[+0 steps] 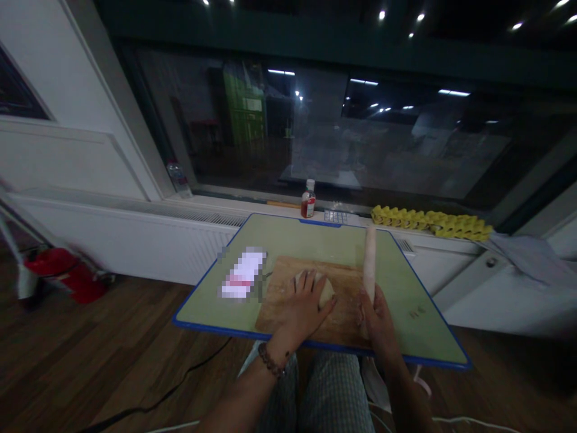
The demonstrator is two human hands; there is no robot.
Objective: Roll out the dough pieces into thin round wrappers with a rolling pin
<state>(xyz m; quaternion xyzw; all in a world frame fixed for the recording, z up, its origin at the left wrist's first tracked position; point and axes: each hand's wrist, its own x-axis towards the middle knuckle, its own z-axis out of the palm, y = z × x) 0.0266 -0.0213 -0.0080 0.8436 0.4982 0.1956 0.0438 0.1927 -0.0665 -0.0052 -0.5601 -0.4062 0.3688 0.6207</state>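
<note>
A round piece of pale dough (328, 293) lies on a wooden cutting board (282, 273). My left hand (309, 304) rests flat on it with the fingers spread, covering much of its left side. At the board's right edge my right hand (376, 313) is wrapped around the lower end of a pale, floury rolling pin (369, 258). The pin points away from me, its far end near the back of the small table. It is apart from the dough.
The board lies on a green table (288, 234) with a blue rim. A blurred-out bright phone-like rectangle (243, 273) is at the left. Behind, the windowsill holds a red-brown bottle (308, 201), a clear bottle (179, 179) and yellow egg cartons (428, 222). A red bucket (72, 273) stands far left.
</note>
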